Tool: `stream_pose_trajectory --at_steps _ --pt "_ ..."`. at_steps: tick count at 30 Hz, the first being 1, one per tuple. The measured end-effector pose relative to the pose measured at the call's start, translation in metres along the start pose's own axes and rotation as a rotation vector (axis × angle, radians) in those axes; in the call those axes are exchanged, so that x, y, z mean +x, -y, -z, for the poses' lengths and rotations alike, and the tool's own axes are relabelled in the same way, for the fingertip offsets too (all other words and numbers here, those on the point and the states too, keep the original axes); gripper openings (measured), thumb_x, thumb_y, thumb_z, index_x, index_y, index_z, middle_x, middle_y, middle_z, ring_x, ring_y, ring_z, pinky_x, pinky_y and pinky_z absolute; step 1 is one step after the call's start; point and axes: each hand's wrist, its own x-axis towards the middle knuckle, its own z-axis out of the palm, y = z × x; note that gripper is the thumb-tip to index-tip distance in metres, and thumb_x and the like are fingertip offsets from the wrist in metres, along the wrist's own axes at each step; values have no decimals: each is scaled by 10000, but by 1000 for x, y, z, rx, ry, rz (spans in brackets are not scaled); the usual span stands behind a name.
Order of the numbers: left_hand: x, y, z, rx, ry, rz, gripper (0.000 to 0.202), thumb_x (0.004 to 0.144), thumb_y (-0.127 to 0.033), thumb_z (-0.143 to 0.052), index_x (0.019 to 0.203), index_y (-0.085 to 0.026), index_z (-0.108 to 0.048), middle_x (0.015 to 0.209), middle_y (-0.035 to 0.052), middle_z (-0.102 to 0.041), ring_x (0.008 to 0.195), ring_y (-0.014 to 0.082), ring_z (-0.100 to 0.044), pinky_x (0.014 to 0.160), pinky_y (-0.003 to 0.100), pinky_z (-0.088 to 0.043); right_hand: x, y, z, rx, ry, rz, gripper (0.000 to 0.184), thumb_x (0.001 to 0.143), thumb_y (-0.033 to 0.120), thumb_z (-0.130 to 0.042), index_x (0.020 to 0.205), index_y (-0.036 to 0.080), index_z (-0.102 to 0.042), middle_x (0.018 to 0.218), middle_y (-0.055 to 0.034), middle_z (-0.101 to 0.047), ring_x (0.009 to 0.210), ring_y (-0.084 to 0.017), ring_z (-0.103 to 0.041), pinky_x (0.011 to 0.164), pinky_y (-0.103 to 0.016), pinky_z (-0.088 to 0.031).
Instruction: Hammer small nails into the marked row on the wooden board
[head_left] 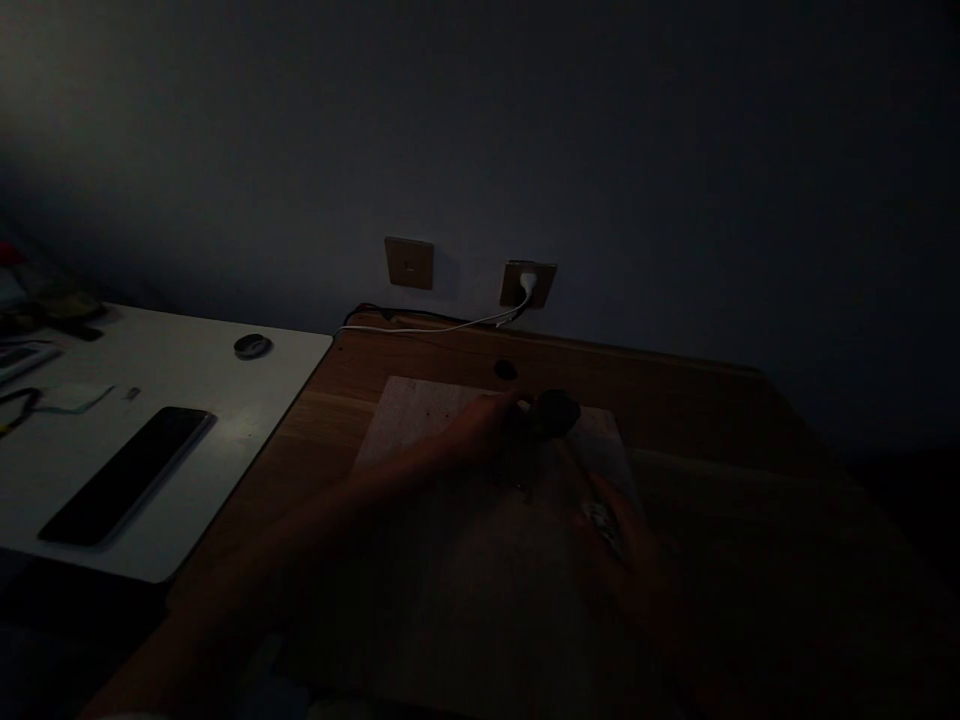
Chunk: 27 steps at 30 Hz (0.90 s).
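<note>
The view is very dim. My left hand is closed around the near side of a dark, rounded lump whose kind I cannot make out. It is held over the far part of a pale wooden board. My right hand, lower and to the right, is closed on a slim knife-like tool with a black-and-white patterned handle. The tool's thin end points up and left toward the lump; whether they touch is unclear. Small dark bits show on the board below my left hand.
The board lies on a brown wooden table against a wall. At left, a white table bears a phone, a small round dark item and cables. A white plug sits in a wall socket, its cord running left.
</note>
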Motion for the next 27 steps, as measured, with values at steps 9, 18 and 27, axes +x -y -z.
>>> stream_pose_trajectory --at_steps 9,18,27 --pt "-4 -1 10 14 38 -35 452 854 -134 -675 1294 -153 -571 1108 86 -738 973 200 -709 837 289 -534 -4 -12 0 58 -33 -22 700 880 646 -478 1420 209 -565 1450 -140 -621 1349 -334 -569 1136 -539 -430" --pt "-51 -34 58 415 353 -347 178 921 -161 -625 1092 -199 -657 1047 70 -656 908 191 -657 751 268 -500 -50 -28 3 12 -105 -180 636 909 662 -494 1428 305 -581 1464 -96 -611 1377 -359 -532 1174 -575 -361" --pt "-45 -34 40 495 348 -374 114 934 -116 -602 977 -189 -678 946 65 -666 807 177 -639 667 271 -469 -38 -52 6 -30 -67 -179 671 867 683 -542 1430 321 -587 1388 -90 -672 1280 -379 -616 1102 -589 -455"
